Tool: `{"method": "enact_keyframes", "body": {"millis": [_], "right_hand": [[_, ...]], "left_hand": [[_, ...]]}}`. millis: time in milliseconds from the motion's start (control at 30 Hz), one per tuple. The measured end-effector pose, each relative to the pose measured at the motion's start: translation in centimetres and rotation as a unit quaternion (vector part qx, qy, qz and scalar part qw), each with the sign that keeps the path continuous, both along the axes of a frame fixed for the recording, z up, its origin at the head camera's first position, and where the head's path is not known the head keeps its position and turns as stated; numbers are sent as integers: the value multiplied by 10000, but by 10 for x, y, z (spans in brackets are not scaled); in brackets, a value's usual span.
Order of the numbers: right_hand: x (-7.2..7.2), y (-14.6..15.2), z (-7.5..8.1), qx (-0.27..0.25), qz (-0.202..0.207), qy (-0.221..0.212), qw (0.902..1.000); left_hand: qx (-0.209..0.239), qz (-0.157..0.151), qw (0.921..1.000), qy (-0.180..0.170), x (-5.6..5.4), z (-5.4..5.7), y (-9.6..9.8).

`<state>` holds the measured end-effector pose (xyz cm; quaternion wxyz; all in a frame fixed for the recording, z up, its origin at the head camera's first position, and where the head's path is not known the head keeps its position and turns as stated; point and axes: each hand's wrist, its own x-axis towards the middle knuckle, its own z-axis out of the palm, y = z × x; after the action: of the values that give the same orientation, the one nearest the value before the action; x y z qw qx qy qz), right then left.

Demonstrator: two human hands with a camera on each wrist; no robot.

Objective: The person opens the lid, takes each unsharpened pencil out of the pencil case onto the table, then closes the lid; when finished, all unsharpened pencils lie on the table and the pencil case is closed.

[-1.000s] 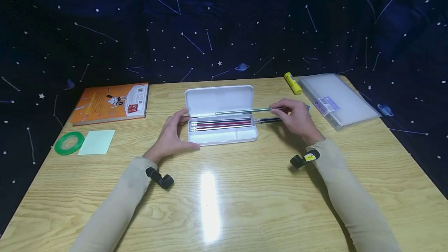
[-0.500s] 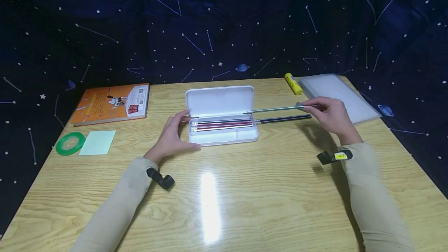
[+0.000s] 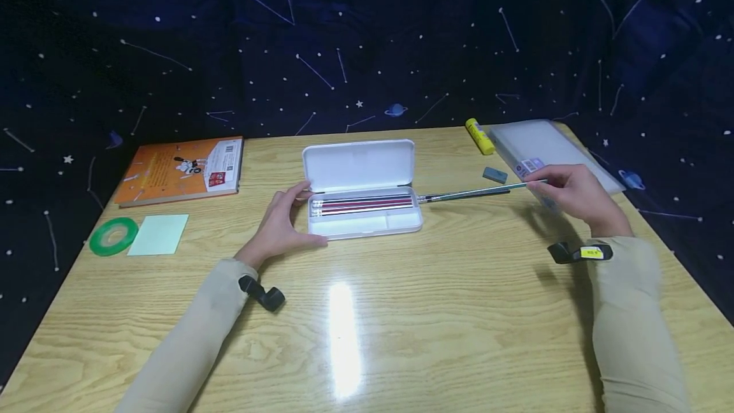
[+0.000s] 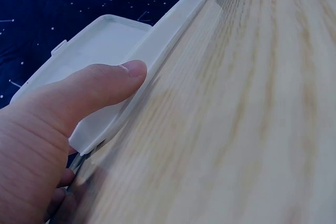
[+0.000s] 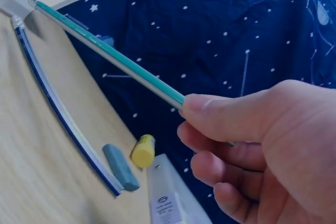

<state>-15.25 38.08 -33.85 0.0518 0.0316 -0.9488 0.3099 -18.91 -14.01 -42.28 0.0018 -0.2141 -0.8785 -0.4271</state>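
Above the bench (image 3: 436,324) at right, the right hand's grip (image 3: 580,197) pinches a green pencil (image 5: 110,55) aimed left; the left grip (image 3: 276,227) holds a white case (image 3: 358,166) by its left end, thumb near, fingers far.

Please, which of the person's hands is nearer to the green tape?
The left hand: it holds the left end of the case, to the right of the tape. The right hand is much farther right, beyond the case, pinching a pencil.

The table (image 3: 436,324) bears a case (image 3: 358,169), book (image 3: 180,171), tape (image 3: 97,238) and eraser (image 3: 495,175).
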Motion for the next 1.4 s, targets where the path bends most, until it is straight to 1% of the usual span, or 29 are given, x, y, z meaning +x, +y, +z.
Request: {"method": "enact_keyframes", "body": {"millis": [167,233,267,400,567,667,767,867,1067,1300,1400], "right_hand": [[-3,-2,-7,27,124,-268,9996],[-4,-5,-9,20,127,-341,9993],[-4,-5,-11,35,193,-341,9992],[-6,-9,-18,32,365,-215,9991],[-10,-12,-28,-59,360,-174,9992],[-13,-12,-34,-45,468,-89,9989],[-15,-11,-40,48,586,69,9982],[-16,-11,-44,52,619,202,9979],[-18,-16,-50,151,727,600,9954],[-20,-17,-54,370,682,618,9951],[-21,-18,-56,273,678,632,9953]], "left_hand": [[13,-2,10000,-5,0,0,-1],[3,0,10000,-1,0,0,-1],[-4,3,10000,-3,0,0,-1],[2,-23,10000,16,1,-1,0],[-15,-20,10000,18,1,-2,-1],[-23,-4,10000,22,1,-2,-1],[-23,-2,10000,41,0,-2,-1],[-31,-4,10000,48,-1,-2,-1],[-73,10,10000,35,-1,-1,-1],[-54,9,10000,42,-1,0,-1],[-53,5,10000,34,0,-1,-1]]}}
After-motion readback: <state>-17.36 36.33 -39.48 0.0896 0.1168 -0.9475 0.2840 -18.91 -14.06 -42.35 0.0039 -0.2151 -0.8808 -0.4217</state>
